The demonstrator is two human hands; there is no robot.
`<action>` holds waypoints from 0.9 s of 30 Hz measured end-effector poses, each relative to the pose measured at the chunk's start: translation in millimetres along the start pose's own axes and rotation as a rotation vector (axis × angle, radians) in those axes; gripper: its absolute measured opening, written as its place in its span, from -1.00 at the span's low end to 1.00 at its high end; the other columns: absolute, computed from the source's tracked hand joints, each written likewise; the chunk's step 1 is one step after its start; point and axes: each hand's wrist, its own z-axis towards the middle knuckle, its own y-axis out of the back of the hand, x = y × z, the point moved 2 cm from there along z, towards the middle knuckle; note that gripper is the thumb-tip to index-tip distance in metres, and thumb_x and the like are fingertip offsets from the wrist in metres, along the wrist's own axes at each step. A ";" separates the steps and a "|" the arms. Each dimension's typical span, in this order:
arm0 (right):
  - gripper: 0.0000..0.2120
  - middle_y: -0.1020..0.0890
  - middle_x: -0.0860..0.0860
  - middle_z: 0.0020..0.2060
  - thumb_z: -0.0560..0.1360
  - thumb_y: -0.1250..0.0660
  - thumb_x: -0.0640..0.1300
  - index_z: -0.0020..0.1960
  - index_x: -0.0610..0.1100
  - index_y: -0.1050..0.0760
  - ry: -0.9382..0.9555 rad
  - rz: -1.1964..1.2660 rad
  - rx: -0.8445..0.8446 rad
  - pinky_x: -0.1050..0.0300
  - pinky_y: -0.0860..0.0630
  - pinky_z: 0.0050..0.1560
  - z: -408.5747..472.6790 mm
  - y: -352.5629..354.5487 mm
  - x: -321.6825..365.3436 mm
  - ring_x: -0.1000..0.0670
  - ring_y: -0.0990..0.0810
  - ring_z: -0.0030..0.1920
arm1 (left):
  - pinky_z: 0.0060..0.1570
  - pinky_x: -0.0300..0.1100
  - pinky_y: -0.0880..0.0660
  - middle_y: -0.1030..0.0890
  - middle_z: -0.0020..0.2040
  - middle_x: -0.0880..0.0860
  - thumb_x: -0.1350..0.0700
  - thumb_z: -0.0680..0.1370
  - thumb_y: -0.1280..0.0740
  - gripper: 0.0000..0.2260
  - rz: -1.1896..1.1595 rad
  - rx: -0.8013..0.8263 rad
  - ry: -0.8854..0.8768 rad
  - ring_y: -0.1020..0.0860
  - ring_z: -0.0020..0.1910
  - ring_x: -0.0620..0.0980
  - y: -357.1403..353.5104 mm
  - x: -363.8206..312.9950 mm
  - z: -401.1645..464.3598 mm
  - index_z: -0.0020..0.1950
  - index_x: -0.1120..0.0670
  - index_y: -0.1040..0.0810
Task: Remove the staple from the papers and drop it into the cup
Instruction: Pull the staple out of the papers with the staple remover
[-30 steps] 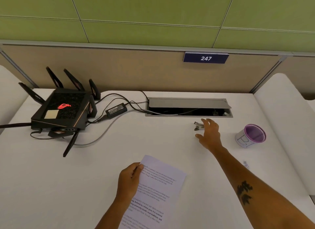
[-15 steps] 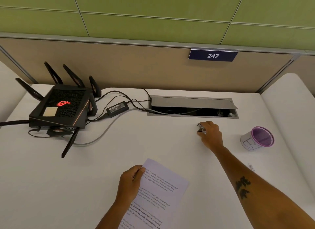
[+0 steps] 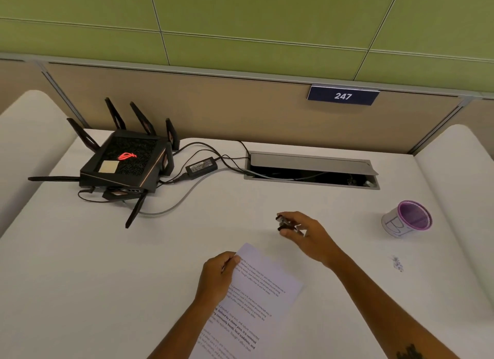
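Both hands are busy: left hand [image 3: 216,278] pins the papers [image 3: 256,299] at their top corner on the table [image 3: 133,278] to steady them, right hand [image 3: 302,231] grips the remover [image 3: 284,221] above, cup [image 3: 407,219] well apart.

We grip the staple remover [image 3: 284,223] in our right hand [image 3: 307,234] above the table [image 3: 107,265], our left hand [image 3: 216,277] pinching the papers [image 3: 256,299]; the cup [image 3: 407,219] sits far right.

White desk [image 3: 80,291] bears router [image 3: 125,166], papers [image 3: 256,299], cup [image 3: 407,219].
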 end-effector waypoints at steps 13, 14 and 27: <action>-0.57 -0.61 0.11 0.17 0.55 -0.42 0.16 0.36 0.03 -0.54 0.247 -0.554 0.355 0.04 -0.54 0.18 -25.9 -39.4 66.5 0.06 -0.53 0.17 | -0.11 -0.12 -0.69 -0.73 -0.06 -0.04 -0.05 0.70 -0.26 -0.76 0.147 -0.004 -0.129 -0.70 -0.16 -0.07 9.1 -6.8 -25.0 0.10 0.02 -0.68; -0.57 -0.61 0.10 0.16 0.55 -0.42 0.16 0.36 0.03 -0.55 0.264 -0.585 0.363 0.04 -0.55 0.16 -26.7 -41.0 69.5 0.06 -0.53 0.15 | -0.08 -0.11 -0.69 -0.73 -0.04 -0.04 -0.06 0.70 -0.26 -0.76 0.161 -0.004 -0.142 -0.70 -0.14 -0.08 8.9 -7.0 -26.7 0.12 0.02 -0.68; -0.57 -0.63 0.09 0.06 0.51 -0.46 0.16 0.32 0.01 -0.60 0.305 -0.745 0.423 0.14 -0.50 0.03 -40.6 -58.0 97.2 0.07 -0.51 0.09 | -0.14 -0.29 -0.58 -0.73 -0.01 -0.01 -0.06 0.71 -0.25 -0.74 0.213 0.008 -0.213 -0.69 -0.10 -0.05 16.4 -2.9 -45.5 0.14 0.04 -0.67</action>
